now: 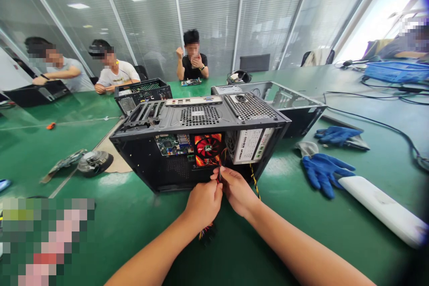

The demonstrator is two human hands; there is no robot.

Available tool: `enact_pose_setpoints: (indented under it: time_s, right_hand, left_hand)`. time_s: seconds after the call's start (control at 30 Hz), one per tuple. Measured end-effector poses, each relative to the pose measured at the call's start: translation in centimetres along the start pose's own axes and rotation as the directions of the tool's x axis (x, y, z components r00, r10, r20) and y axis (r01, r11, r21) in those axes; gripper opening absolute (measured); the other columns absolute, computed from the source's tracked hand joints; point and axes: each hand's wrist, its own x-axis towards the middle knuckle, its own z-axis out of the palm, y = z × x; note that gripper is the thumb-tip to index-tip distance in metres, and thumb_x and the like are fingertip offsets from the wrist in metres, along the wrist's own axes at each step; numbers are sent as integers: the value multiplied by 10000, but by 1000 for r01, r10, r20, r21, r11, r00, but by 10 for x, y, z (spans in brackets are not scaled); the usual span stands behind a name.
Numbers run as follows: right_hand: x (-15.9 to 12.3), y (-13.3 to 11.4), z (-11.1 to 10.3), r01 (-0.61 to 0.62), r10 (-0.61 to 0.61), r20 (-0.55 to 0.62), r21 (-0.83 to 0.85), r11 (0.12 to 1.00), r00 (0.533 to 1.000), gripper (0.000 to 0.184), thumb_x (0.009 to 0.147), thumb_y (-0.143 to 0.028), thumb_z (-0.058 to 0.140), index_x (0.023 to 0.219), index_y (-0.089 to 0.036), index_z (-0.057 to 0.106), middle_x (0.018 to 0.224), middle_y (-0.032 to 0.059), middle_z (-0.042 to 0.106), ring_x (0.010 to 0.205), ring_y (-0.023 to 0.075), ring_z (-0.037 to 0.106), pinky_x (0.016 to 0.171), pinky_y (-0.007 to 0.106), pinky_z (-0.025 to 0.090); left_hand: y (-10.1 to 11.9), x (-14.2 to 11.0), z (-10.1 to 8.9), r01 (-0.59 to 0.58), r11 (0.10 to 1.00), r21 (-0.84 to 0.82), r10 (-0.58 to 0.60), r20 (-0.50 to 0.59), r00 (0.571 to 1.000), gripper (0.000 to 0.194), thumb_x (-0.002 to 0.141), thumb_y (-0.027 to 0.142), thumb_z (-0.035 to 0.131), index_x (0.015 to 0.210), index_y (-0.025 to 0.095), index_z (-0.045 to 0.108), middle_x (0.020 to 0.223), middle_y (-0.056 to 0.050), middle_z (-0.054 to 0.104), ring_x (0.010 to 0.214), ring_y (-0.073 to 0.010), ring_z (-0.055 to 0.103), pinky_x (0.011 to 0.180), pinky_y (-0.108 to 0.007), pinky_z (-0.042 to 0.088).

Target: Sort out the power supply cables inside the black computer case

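A black computer case (140, 161) lies on the green table with its open side towards me. Inside it are a motherboard (174, 144), a red fan (207, 146) and a power supply (250, 146) with a white label. In front of the opening, both my hands are closed on a thin bundle of cables (219, 175). My left hand (203, 201) grips it from the left, and my right hand (237, 188) pinches it from the right. Loose cable ends (207, 231) hang below my left hand. A yellow-black cable (255, 182) runs down beside the power supply.
Behind stand another open case (301, 120) and a smaller black case (144, 89). Blue gloves (321, 170) and a long white object (378, 208) lie on the right. A metal cooler-like part (95, 162) sits left. Several people sit across the table; a blue basket (397, 72) is far right.
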Motion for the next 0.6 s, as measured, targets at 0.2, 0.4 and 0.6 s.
enact_pose_setpoints:
  time_s: [0.2,0.4,0.6]
  right_hand:
    - [-3,-5,2,-13,9,59,63,998,998,218,730,-397,715,742,-186,662,599,8,638,478,100,483,590,266,438]
    - [-6,-10,2,-84,75,130,67,994,989,279,754,-434,691,872,-182,686,812,74,715,671,154,622,717,307,484]
    - [-3,-4,-1,-79,73,131,46,996,989,264,795,-435,649,794,-171,636,694,43,698,591,139,620,625,275,494]
  left_hand:
    - [-10,6,-8,594,145,-791,69,607,791,265,888,381,427,815,154,544,434,110,263,293,-37,166,326,-169,128]
    - [-13,5,-10,668,-116,-735,282,621,732,232,892,322,457,896,119,569,417,108,275,292,-26,182,322,-155,126]
    - [-9,8,1,528,223,-819,27,547,837,235,886,383,449,758,187,463,399,111,339,250,-45,240,289,-161,154]
